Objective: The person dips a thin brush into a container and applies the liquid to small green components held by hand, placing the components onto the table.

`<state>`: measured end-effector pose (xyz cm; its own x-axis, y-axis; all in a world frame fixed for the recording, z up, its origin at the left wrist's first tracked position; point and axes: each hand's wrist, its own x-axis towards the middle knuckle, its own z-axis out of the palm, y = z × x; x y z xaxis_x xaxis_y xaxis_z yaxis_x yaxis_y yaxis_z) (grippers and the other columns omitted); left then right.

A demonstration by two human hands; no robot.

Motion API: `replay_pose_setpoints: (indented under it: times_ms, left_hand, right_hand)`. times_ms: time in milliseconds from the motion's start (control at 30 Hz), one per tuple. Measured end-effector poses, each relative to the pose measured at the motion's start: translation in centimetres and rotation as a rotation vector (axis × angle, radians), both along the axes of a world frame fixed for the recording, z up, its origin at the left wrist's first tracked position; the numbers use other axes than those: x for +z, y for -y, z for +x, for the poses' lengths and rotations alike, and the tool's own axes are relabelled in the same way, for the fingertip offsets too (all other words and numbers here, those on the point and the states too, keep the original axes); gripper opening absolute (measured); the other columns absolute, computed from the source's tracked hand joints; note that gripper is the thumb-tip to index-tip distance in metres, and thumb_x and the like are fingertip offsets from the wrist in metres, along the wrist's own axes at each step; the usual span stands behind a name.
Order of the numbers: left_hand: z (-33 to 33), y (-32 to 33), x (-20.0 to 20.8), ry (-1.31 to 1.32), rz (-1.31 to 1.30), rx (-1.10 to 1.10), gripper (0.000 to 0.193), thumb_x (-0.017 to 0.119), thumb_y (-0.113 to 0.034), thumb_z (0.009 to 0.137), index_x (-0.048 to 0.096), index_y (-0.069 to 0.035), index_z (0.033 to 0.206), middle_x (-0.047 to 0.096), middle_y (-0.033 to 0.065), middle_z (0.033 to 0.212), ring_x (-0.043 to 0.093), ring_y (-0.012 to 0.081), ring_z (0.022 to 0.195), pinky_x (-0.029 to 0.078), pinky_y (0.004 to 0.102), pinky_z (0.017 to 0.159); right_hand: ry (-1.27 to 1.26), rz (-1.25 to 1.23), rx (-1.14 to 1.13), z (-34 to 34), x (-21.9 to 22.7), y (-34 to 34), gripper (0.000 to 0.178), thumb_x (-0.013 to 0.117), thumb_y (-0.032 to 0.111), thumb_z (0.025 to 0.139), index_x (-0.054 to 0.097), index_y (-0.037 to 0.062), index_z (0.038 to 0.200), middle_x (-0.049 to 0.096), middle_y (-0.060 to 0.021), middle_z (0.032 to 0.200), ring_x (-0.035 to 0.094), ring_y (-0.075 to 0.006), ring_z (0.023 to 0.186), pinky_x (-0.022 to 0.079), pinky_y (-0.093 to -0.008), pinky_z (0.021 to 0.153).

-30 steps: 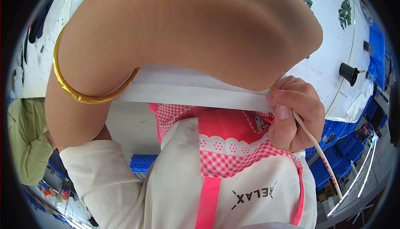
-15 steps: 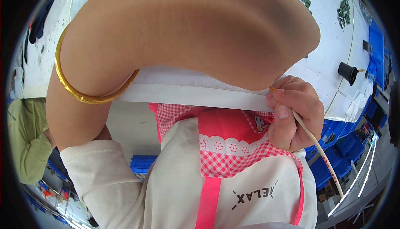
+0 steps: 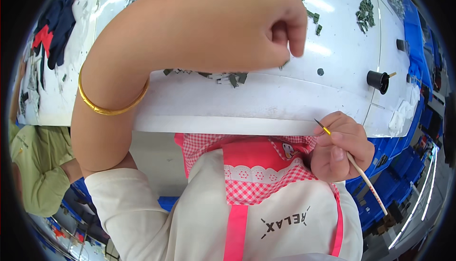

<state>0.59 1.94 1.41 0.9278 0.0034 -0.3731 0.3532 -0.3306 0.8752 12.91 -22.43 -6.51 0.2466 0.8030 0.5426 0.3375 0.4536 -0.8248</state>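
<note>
My left hand (image 3: 279, 37) is above the white table (image 3: 256, 97), its fingers curled and its forearm, with a gold bangle (image 3: 111, 111), reaching across the view. A small dark green piece (image 3: 285, 64) shows at its fingertips; I cannot tell whether it is gripped or lying underneath. My right hand (image 3: 344, 149) is closed round a thin paintbrush (image 3: 363, 178) by the table's front edge. The brush's dark pointed tip sticks out beyond the fingers towards the table, and its pale handle slants down to the right. Dark green clip-like parts (image 3: 233, 79) lie partly hidden behind my left forearm.
A black cup (image 3: 378, 82) with a stick in it stands at the right. More green parts lie in a pile (image 3: 365, 14) and in a line (image 3: 312, 16). Dark cloth (image 3: 59, 28) lies far left, near a person's green sleeve (image 3: 40, 166). Blue crates (image 3: 387, 166) are beyond the right edge.
My left hand has moved up and away from the brush tip, out over the table. The brush tip and more green parts have come into sight. My right hand still grips the brush.
</note>
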Motion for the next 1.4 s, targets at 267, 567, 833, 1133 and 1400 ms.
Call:
replay_pose_setpoints:
  times_ms: [267, 567, 833, 1133, 1400]
  left_hand:
    - [1.1, -0.8, -4.6, 0.289, 0.198, 0.59, 0.013, 0.061, -0.004, 0.082, 0.066, 0.004, 0.09, 0.062, 0.0032, 0.072, 0.053, 0.0068, 0.065, 0.044, 0.0212, 0.059]
    - [2.9, 0.6, -5.1, 0.499, 0.502, 0.719, 0.013, 0.063, -0.004, 0.082, 0.069, 0.003, 0.091, 0.067, 0.0076, 0.074, 0.055, 0.009, 0.064, 0.045, 0.0217, 0.06]
    - [-1.3, -1.3, -2.8, 0.35, 0.671, 0.263, 0.014, 0.067, -0.007, 0.075, 0.067, -0.002, 0.088, 0.062, 0.0033, 0.075, 0.052, 0.0108, 0.064, 0.04, 0.0242, 0.055]
    - [-2.2, -0.7, -3.3, 0.253, 0.54, -0.059, 0.017, 0.069, 0.003, 0.068, 0.058, -0.001, 0.08, 0.055, 0.0063, 0.08, 0.053, 0.02, 0.07, 0.046, 0.03, 0.064]
    - [-1.7, -0.6, -3.9, 0.255, 0.551, -0.059, 0.014, 0.067, 0.004, 0.067, 0.057, 0.001, 0.075, 0.052, 0.0067, 0.075, 0.052, 0.0192, 0.068, 0.045, 0.0284, 0.062]
  right_hand:
    - [-0.025, -0.132, -0.1, 1.7, -0.3, 0.7, 0.013, 0.05, -0.001, 0.082, 0.058, -0.0045, 0.092, 0.057, -0.0111, 0.069, 0.052, -0.019, 0.058, 0.046, -0.0326, 0.056]
    - [0.072, -0.128, -0.066, 2.0, -0.4, 0.3, 0.015, 0.051, -0.007, 0.079, 0.057, -0.0044, 0.093, 0.055, -0.0097, 0.066, 0.051, -0.0185, 0.054, 0.045, -0.0301, 0.052]
    - [-0.007, -0.084, -0.081, 1.8, -0.7, 0.5, 0.014, 0.05, -0.006, 0.08, 0.056, -0.0049, 0.093, 0.054, -0.0099, 0.066, 0.05, -0.0159, 0.053, 0.044, -0.0301, 0.051]
    - [-0.023, -0.047, -0.091, 1.7, -0.9, 0.6, 0.013, 0.05, -0.004, 0.081, 0.057, -0.0053, 0.091, 0.055, -0.0098, 0.066, 0.05, -0.0149, 0.053, 0.045, -0.0303, 0.052]
    - [-0.068, 0.01, -0.09, 2.2, -0.6, 1.2, 0.014, 0.05, -0.002, 0.08, 0.058, -0.0059, 0.091, 0.055, -0.0107, 0.066, 0.049, -0.0155, 0.052, 0.044, -0.0312, 0.051]
